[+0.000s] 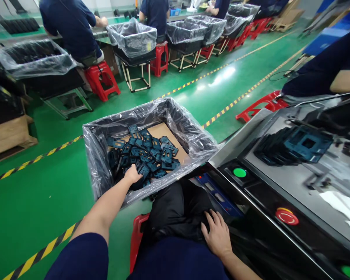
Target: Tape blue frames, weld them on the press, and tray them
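My left hand (132, 175) reaches down into a plastic-lined bin (194, 134). Its fingers are closed at the edge of a dark blue-green plastic plate with cut-outs (144, 170); the fingertips are partly hidden. Many similar plastic plates (147, 142) lie in a loose heap on the cardboard bottom (163, 132). On my thigh rests my right hand (217, 233), fingers spread and holding nothing. To my right, a row of like plates (303, 144) stands on the machine's grey surface.
The machine's black front carries a green button (239, 172) and a red emergency stop (286, 216). Co-workers sit on red stools (102, 79) beside lined bins (131, 35) along a green bench. Another person sits at right. Striped tape (37, 159) marks the green floor.
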Motion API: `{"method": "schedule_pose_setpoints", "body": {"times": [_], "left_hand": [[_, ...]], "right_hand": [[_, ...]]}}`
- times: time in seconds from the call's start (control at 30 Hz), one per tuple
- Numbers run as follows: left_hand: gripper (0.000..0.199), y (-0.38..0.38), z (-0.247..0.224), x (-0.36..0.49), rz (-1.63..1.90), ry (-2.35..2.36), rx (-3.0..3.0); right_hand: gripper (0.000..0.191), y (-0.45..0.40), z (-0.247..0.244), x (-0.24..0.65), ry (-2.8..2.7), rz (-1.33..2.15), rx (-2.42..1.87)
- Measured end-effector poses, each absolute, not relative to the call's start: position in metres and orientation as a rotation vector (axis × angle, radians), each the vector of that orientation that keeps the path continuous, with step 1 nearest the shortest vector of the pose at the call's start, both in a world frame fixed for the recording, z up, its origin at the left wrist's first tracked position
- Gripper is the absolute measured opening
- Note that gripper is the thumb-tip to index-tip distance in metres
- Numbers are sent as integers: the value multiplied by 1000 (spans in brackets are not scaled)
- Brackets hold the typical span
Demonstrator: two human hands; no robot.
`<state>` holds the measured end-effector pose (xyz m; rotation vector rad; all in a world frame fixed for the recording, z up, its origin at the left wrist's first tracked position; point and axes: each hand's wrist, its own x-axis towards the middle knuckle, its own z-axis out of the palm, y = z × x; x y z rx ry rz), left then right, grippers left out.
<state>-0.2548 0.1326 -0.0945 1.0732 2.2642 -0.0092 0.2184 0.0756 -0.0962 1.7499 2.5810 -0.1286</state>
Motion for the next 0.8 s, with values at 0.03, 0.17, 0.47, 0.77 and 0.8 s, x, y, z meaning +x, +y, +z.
{"method": "schedule_pose_setpoints", "body": {"times": [0.03, 0.17, 0.47, 0.77, 0.8], "left_hand": [[45, 133, -93, -253, -5, 2261, 1080], [39, 137, -85, -253, 33, 2230, 1121], [36, 173, -59, -264, 215, 2180, 1151], [32, 245, -43, -248, 37, 2161, 1075], [31, 248, -43, -243, 9, 2150, 1078]], "right_hand": [[48, 76, -96, 219, 2586, -124, 1751], [48, 74, -96, 220, 2598, -115, 1747], [48, 75, -93, 219, 2585, -144, 1752], [47, 76, -110, 238, 2608, -182, 1839], [46, 77, -115, 241, 2621, -202, 1848]]}}
